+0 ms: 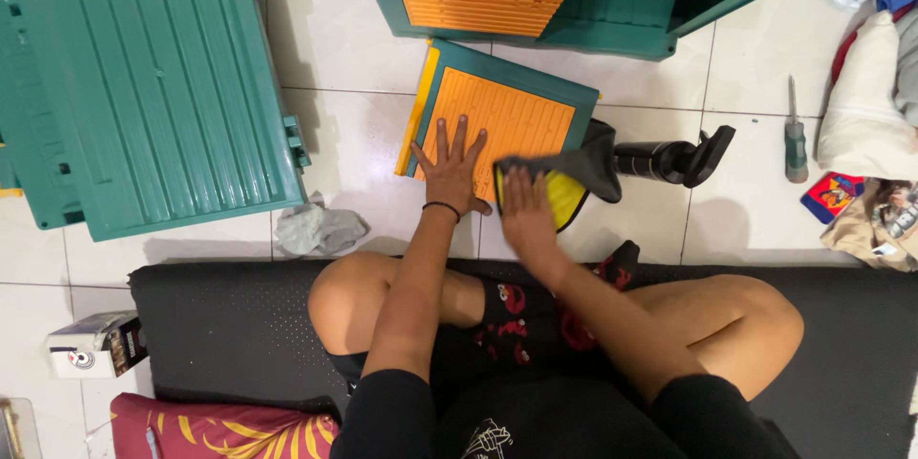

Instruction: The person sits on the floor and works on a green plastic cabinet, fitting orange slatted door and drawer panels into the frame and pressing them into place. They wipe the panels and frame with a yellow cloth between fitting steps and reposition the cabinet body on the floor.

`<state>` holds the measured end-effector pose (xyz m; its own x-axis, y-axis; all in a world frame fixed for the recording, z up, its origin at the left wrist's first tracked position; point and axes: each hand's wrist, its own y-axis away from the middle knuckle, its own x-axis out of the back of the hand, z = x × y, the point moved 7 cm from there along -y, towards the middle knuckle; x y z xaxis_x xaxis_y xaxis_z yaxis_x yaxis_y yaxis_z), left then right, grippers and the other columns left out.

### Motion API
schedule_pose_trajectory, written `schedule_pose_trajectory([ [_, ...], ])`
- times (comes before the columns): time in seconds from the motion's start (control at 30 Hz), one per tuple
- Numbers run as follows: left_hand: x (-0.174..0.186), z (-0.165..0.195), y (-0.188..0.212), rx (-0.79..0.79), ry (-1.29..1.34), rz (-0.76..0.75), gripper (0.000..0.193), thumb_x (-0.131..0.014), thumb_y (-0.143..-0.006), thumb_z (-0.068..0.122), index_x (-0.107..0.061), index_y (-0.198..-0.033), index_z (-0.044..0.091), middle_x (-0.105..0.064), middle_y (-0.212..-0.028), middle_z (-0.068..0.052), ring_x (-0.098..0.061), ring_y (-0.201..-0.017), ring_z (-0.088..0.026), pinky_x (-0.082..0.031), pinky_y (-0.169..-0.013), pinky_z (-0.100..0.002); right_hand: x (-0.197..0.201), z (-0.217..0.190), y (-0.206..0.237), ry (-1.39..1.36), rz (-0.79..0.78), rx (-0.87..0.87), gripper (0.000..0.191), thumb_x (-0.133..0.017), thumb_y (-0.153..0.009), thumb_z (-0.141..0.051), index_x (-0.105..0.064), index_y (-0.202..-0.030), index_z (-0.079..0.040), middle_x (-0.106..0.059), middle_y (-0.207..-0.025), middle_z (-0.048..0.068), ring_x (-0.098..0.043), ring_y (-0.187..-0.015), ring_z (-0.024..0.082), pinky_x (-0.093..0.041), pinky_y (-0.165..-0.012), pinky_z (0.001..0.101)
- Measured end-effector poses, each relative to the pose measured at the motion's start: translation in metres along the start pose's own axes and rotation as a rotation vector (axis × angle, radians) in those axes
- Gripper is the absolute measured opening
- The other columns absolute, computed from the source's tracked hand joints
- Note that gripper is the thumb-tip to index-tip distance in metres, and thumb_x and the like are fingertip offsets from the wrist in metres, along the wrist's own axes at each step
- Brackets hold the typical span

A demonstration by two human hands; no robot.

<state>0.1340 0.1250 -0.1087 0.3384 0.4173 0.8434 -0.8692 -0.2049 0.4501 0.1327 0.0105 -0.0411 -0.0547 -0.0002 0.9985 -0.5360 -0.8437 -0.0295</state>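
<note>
Our left hand (453, 169), open, pins the orange slatted plastic panel (507, 120); our right hand (524, 210) presses the yellow-and-grey cloth (564, 186) flat; firm pinning likely steadies wiping.

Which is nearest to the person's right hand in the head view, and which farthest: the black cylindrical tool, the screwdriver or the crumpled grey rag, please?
From the right hand:
1. Black cylindrical tool, lying just right of the hand.
2. Crumpled grey rag, on the floor to the left, beyond the left hand.
3. Screwdriver, far right, near the cloth pile.

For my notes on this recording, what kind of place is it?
Probably a room in a home: a white tiled floor, a black mat under the seated person, and piled clothes at the side.
</note>
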Motion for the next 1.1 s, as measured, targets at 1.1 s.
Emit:
schedule_pose_trajectory([
  [1.1, 0.001, 0.001, -0.002, 0.019, -0.005, 0.034, 0.154, -0.101, -0.033, 0.051, -0.018, -0.162, 0.034, 0.001, -0.173, -0.006, 0.008, -0.158, -0.037, -0.002, -0.114, -0.083, -0.015, -0.018, 0.034, -0.127, -0.083, 0.027, 0.061, -0.057, -0.087, -0.011, -0.050, -0.144, 0.007, -0.049, -0.153, 0.024, -0.044, -0.145, 0.039, -0.041, -0.112, 0.0574],
])
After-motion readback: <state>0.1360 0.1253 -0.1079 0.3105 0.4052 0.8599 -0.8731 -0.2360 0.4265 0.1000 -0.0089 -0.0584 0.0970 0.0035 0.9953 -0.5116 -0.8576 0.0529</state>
